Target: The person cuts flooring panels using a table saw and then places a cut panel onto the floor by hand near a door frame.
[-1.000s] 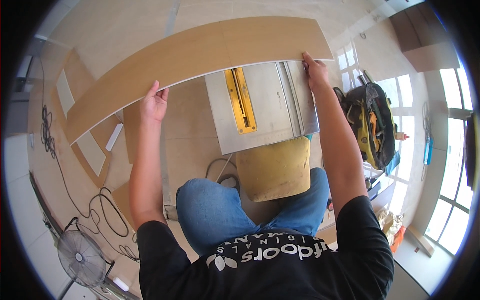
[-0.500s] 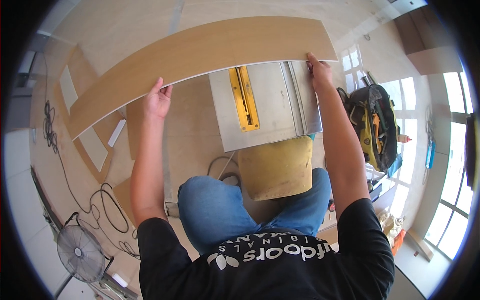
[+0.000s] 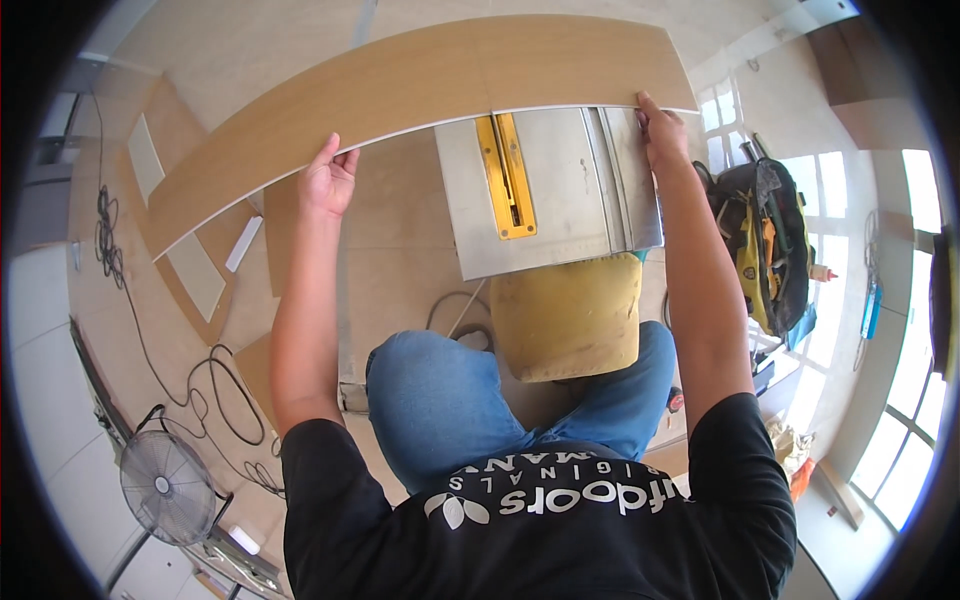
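A long tan board with a white near edge lies across the far side of a table saw. Its left part reaches well past the saw. My left hand grips the near edge left of the saw, thumb on top and fingers below. Close to the board's right end, my right hand holds the same edge, thumb on top, its other fingers partly hidden. The yellow insert in the metal top shows between my arms. The blade cannot be made out.
A yellow worn panel stands between my knees and the saw. On the right is an open tool bag. To the left are tan panels on the floor, a black cable and a fan.
The whole view has shifted slightly, with saw, bag and board appearing a little higher and to the right. Both hands keep their hold on the board.
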`<state>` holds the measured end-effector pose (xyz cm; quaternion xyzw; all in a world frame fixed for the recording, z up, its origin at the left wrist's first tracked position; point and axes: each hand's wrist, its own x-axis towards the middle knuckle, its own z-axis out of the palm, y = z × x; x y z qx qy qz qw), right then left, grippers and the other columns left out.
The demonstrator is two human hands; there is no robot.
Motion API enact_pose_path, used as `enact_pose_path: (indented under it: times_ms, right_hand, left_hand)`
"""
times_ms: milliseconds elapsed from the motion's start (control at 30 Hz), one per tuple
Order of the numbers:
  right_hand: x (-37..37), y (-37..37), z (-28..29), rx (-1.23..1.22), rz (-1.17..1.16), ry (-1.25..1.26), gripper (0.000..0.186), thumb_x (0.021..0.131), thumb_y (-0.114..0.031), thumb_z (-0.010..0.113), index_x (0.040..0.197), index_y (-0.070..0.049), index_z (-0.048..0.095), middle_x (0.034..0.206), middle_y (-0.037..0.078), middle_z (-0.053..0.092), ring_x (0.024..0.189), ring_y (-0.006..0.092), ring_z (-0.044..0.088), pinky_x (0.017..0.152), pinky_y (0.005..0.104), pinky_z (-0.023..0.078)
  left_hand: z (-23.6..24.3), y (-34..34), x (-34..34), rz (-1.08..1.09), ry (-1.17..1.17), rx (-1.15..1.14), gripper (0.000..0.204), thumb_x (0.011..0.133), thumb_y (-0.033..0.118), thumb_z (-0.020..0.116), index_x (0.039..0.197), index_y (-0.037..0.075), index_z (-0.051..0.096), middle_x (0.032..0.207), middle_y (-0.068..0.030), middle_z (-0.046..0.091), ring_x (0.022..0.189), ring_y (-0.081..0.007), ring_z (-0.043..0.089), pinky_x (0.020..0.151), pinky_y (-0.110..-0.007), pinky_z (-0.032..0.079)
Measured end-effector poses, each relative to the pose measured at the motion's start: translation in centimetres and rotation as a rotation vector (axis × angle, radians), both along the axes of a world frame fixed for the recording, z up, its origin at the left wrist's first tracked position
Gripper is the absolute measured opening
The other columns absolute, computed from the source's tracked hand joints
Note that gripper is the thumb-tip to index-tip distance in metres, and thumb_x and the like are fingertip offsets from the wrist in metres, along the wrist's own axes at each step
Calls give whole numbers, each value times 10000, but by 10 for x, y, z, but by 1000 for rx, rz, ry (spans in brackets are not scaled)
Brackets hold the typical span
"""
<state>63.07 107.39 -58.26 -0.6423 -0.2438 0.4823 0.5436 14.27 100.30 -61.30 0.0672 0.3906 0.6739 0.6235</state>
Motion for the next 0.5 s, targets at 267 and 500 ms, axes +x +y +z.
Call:
enact_pose_path:
  times_ms: [267,500]
  right_hand:
    - [7,-6,-2,-35,4,-24,215,836,-188,733,943,-32,631,788,10,617,603,100,527,517,240,395]
    - [5,-18,1,-30,16,-35,271,851,-244,720,836,12,632,698,-5,557,580,84,482,512,230,356]
  left_hand:
    - [-2,-9,-1,-23,30,7,221,905,60,609,1116,123,584,1061,-23,643,941,-156,635,806,-322,571]
    - [0,-20,3,-5,38,1,227,910,60,601,1126,129,582,1069,-24,639,952,-156,628,829,-320,562]
